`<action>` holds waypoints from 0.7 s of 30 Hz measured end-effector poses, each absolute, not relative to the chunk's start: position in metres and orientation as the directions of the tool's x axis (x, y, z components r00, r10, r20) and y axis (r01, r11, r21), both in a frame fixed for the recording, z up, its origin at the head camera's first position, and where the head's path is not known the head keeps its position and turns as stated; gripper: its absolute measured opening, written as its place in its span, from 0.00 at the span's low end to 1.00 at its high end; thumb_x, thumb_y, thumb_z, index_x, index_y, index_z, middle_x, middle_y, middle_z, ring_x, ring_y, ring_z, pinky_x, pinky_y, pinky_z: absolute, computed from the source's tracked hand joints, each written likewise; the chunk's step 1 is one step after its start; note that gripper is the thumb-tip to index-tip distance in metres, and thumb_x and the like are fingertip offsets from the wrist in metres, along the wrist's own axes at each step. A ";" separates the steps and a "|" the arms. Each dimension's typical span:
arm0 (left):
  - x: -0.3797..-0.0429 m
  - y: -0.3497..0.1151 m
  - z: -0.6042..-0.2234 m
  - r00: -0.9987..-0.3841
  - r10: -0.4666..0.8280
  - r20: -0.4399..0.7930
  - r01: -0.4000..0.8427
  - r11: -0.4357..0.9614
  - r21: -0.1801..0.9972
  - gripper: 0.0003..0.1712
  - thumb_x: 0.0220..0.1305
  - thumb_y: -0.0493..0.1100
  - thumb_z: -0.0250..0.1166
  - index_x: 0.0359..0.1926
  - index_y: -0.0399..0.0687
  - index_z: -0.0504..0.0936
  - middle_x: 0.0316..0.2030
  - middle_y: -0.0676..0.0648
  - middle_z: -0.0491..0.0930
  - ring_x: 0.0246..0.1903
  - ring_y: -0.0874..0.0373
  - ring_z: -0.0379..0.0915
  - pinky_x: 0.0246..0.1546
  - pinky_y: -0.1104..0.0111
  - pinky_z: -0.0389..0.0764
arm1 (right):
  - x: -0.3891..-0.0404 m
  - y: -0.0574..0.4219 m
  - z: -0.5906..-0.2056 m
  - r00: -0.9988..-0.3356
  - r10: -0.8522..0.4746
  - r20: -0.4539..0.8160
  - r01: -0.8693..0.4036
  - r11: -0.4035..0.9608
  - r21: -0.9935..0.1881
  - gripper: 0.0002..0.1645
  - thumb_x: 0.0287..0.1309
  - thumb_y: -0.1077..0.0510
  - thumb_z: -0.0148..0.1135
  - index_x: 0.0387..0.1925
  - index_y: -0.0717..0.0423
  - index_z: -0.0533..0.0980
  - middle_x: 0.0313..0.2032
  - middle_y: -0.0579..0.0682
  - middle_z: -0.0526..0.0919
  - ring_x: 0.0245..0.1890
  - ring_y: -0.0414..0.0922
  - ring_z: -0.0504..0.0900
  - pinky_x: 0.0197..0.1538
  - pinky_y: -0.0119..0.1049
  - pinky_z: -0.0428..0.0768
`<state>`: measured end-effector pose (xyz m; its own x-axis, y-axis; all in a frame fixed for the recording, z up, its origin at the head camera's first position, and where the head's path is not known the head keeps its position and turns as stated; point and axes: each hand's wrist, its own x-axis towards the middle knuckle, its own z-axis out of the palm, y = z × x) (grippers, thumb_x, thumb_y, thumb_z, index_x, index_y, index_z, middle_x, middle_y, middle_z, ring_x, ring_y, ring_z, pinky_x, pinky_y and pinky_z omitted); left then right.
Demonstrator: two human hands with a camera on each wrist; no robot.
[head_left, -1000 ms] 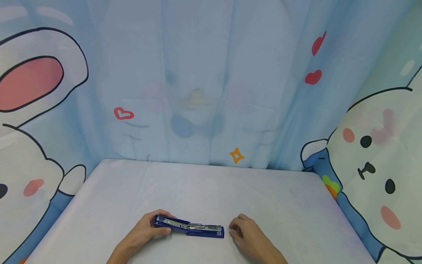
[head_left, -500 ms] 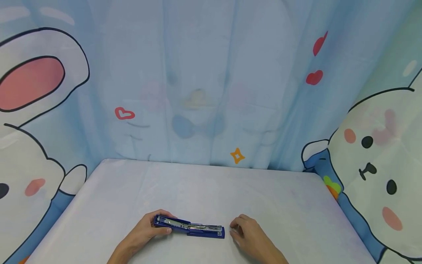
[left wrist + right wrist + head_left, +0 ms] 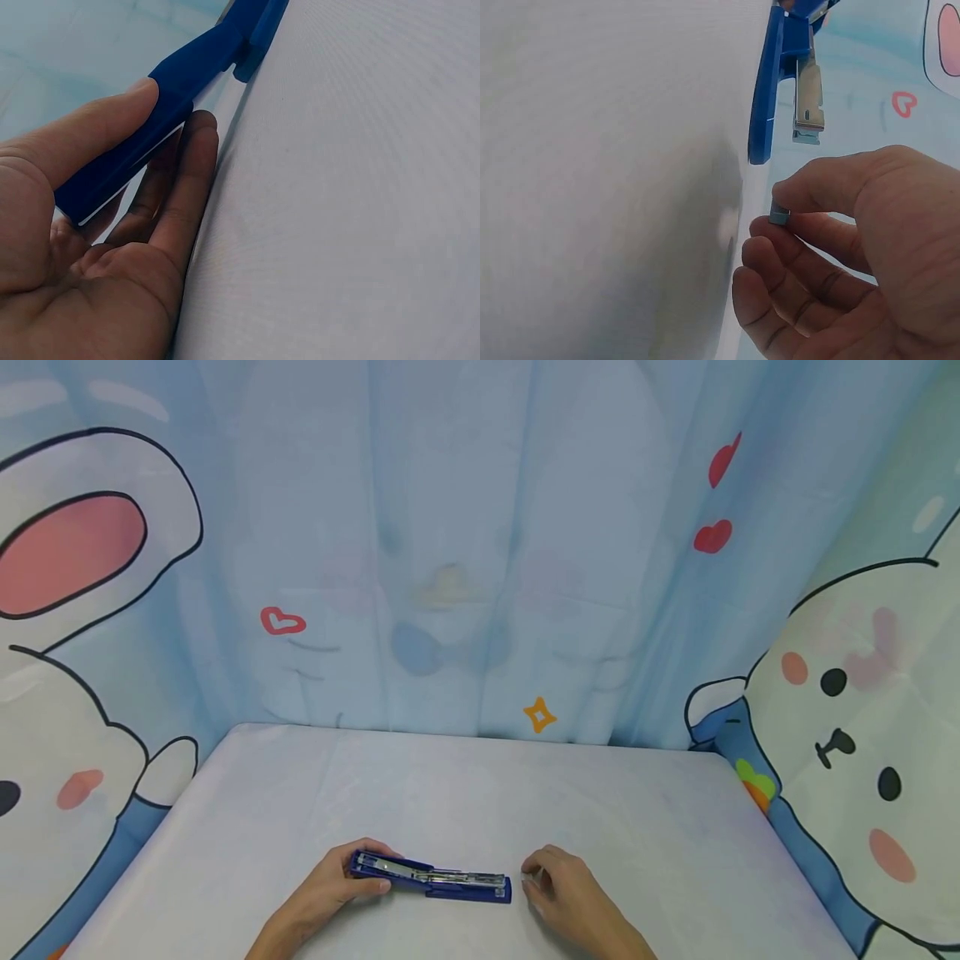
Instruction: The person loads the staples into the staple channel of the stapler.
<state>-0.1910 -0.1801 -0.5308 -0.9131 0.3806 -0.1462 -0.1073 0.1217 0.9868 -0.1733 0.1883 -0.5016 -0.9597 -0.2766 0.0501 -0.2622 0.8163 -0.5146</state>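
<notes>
A blue stapler (image 3: 468, 887) lies opened out on the white table, its metal staple channel facing up. My left hand (image 3: 330, 881) grips its raised left arm between thumb and fingers. In the left wrist view the thumb presses the blue casing (image 3: 172, 82), with fingers beneath it. Just past the stapler's right end, my right hand (image 3: 566, 893) pinches a small silvery strip of staples (image 3: 779, 214) between thumb and index finger. The right wrist view shows the strip apart from the metal channel (image 3: 808, 97). The other right fingers are loosely curled.
The white-covered table (image 3: 450, 793) extends behind and around both hands. A light blue curtain (image 3: 450, 485) printed with cartoon figures, hearts and a star hangs along the back and both sides.
</notes>
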 end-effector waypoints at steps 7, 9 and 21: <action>-0.191 -0.180 -0.530 -0.915 0.377 -0.145 -0.105 0.124 0.987 0.27 0.64 0.40 0.76 0.62 0.36 0.81 0.58 0.44 0.84 0.51 0.58 0.78 0.49 0.73 0.80 | -0.173 0.189 -0.504 -0.955 -0.288 0.073 -0.281 0.797 -0.534 0.07 0.61 0.61 0.74 0.40 0.50 0.83 0.34 0.39 0.80 0.31 0.31 0.71 0.36 0.27 0.76; -0.191 -0.180 -0.530 -0.914 0.378 -0.144 -0.108 0.117 0.987 0.28 0.64 0.40 0.76 0.62 0.35 0.81 0.58 0.44 0.84 0.52 0.58 0.79 0.49 0.73 0.81 | -0.172 0.189 -0.504 -0.952 -0.295 0.081 -0.291 0.789 -0.542 0.07 0.61 0.61 0.74 0.40 0.50 0.83 0.35 0.39 0.80 0.32 0.31 0.71 0.36 0.27 0.77; -0.190 -0.179 -0.530 -0.917 0.366 -0.162 -0.115 0.146 0.983 0.27 0.65 0.41 0.76 0.62 0.38 0.82 0.59 0.44 0.84 0.53 0.57 0.78 0.51 0.73 0.79 | -0.172 0.188 -0.506 -0.935 -0.322 0.150 -0.349 0.755 -0.556 0.07 0.61 0.61 0.74 0.39 0.48 0.84 0.36 0.38 0.81 0.33 0.29 0.73 0.37 0.27 0.78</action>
<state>-0.1903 -0.1791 -0.5296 -0.9166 0.3655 -0.1617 -0.1153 0.1456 0.9826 -0.1725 0.1885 -0.5057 -0.9349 -0.3215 0.1501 -0.3487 0.7547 -0.5557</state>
